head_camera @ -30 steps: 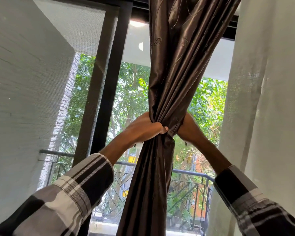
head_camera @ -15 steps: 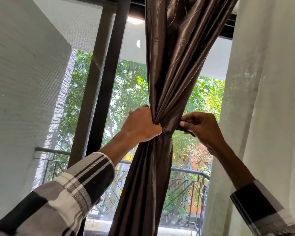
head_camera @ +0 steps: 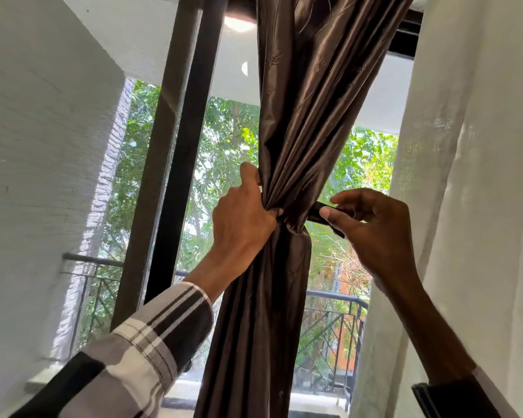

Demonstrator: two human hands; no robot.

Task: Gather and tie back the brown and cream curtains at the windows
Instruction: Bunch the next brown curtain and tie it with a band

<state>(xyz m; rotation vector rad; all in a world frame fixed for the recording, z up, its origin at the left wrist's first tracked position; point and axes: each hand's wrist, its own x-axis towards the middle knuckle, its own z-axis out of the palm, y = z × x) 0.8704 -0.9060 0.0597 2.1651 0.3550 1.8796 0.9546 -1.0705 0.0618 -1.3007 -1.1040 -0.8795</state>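
The glossy brown satin curtain [head_camera: 287, 140] hangs at frame centre, running from 12 o'clock down to 6 o'clock, and is bunched to a narrow waist just right of centre. The left hand [head_camera: 242, 218] grips this waist from its 9 o'clock side, fingers curled round the gathered folds and the thumb pointing up along the fabric edge. The right hand [head_camera: 372, 227] is at 3 o'clock of the waist, just beside the cloth, with thumb and forefinger pinching a dark flat tie-back strip [head_camera: 316, 213]; its remaining fingers are loosely curled. The strip's near end touches the curtain at the waist; how far it passes behind the fabric cannot be determined.

The cream woven curtain [head_camera: 465, 206] hangs loose along the 3 o'clock edge, apart from both hands. A dark metal window frame post [head_camera: 187, 152] stands at 10 o'clock of the waist, with a white textured wall [head_camera: 43, 176] at 9 o'clock. A black metal balcony railing [head_camera: 338, 300] and green foliage [head_camera: 224, 137] are visible through the glass. Both forearms carry black-and-white checked sleeves [head_camera: 151, 342].
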